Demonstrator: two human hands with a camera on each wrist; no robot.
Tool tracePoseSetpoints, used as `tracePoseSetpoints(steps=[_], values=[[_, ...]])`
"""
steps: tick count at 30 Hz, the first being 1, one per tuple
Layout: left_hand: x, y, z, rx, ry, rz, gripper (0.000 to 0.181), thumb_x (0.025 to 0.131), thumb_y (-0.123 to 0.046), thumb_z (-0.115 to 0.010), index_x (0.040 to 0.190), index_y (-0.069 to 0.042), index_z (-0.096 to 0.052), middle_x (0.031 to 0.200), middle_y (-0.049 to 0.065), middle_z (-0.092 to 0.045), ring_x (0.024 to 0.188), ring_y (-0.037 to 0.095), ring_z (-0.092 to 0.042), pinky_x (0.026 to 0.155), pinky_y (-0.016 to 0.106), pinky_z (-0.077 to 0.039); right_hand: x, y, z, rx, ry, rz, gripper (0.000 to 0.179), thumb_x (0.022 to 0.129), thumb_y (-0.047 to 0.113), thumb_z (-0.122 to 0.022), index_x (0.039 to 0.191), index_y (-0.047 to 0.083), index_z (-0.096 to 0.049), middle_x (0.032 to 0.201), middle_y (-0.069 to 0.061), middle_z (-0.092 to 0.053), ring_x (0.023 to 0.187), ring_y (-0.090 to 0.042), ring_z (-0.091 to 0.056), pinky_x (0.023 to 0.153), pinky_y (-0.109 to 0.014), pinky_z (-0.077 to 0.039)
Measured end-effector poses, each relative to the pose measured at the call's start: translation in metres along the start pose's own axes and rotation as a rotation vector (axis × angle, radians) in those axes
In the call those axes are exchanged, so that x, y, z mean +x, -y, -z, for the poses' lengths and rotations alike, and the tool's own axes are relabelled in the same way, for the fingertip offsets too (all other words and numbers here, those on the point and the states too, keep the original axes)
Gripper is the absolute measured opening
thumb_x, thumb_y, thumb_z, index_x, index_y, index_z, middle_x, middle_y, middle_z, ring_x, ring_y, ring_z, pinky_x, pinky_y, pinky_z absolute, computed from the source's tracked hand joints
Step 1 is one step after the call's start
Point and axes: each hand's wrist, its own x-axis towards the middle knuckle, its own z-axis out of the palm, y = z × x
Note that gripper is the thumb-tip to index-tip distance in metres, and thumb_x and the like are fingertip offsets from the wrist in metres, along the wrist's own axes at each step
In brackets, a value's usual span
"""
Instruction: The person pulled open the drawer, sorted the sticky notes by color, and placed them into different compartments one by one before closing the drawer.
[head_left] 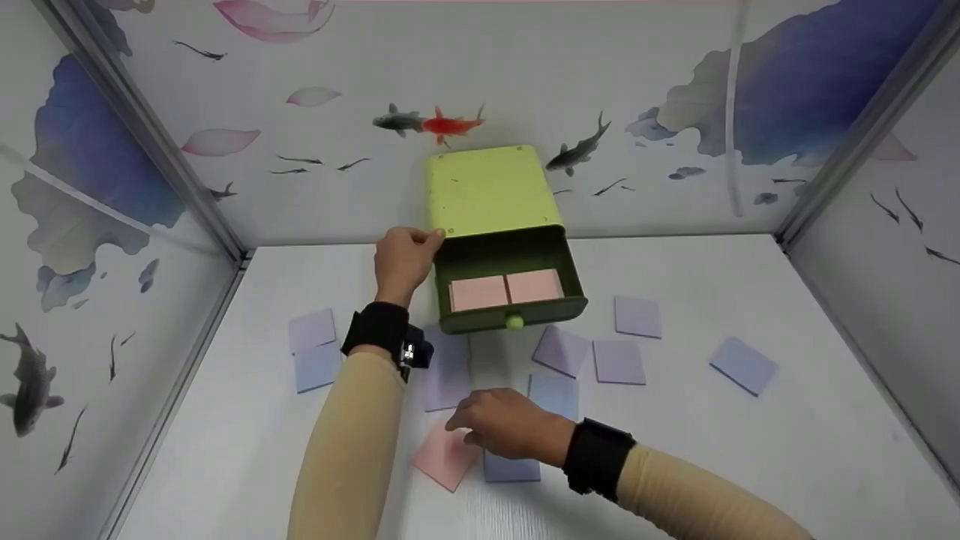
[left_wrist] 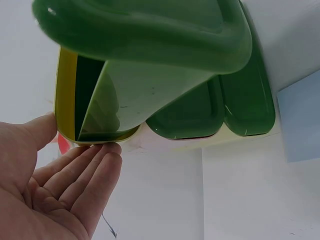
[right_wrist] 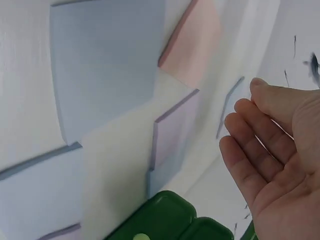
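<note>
A yellow-green drawer box [head_left: 491,191] stands against the back wall, its dark green drawer [head_left: 495,255] pulled out toward me. Two stacks of pink squares [head_left: 478,292] lie side by side in the drawer. My left hand [head_left: 405,259] holds the box's front left corner, with thumb and fingertips against its edges in the left wrist view. Over a pink square pad [head_left: 442,461] on the table hovers my right hand [head_left: 510,424], fingers loosely bent and nothing in them. A blue square pad [head_left: 512,469] lies partly beneath that hand.
Purple square pads [head_left: 620,362] and blue ones are scattered about the white table [head_left: 675,465]. One blue pad [head_left: 744,365] lies far right; a purple pad [head_left: 312,330] touches a blue one at left. Printed wall panels [head_left: 525,67] enclose the back and sides.
</note>
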Motion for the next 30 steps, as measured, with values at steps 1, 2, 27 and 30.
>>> tracePoseSetpoints(steps=[1,2,27,30], values=[[0.0,0.0,0.0,-0.004,0.002,0.004,0.04,0.094,-0.041,-0.061,0.112,-0.007,-0.072,0.109,0.009,-0.072,0.097,0.025,-0.066,0.083,0.04,-0.053,0.001,-0.001,-0.005,0.006,0.011,-0.001,0.028,0.089,0.014,-0.071,0.116,0.02,-0.072,0.112,0.008,-0.073,0.104,-0.008,-0.067,0.087,-0.025,-0.054],[0.0,0.0,0.0,-0.007,0.005,0.007,0.04,0.094,-0.041,-0.061,0.113,-0.007,-0.072,0.109,0.009,-0.072,0.097,0.025,-0.066,0.083,0.04,-0.053,0.001,-0.002,-0.009,0.01,0.02,0.002,0.029,0.089,0.013,-0.071,0.117,0.02,-0.072,0.113,0.008,-0.072,0.105,-0.008,-0.066,0.088,-0.025,-0.054],[0.0,0.0,0.0,-0.035,-0.007,0.005,0.039,0.094,-0.04,-0.063,0.11,-0.006,-0.073,0.105,0.009,-0.072,0.092,0.023,-0.067,0.08,0.038,-0.053,0.023,-0.004,-0.039,-0.127,0.098,0.31,0.044,0.096,0.004,-0.056,0.139,0.011,-0.053,0.144,-0.003,-0.054,0.136,-0.014,-0.047,0.114,-0.027,-0.035],[0.0,0.0,0.001,-0.038,-0.007,0.005,0.039,0.094,-0.04,-0.063,0.11,-0.006,-0.073,0.104,0.009,-0.072,0.091,0.024,-0.067,0.08,0.038,-0.053,0.025,-0.003,-0.038,-0.189,0.137,0.3,0.046,0.095,0.004,-0.058,0.14,0.012,-0.052,0.145,-0.001,-0.053,0.137,-0.013,-0.046,0.115,-0.027,-0.034]])
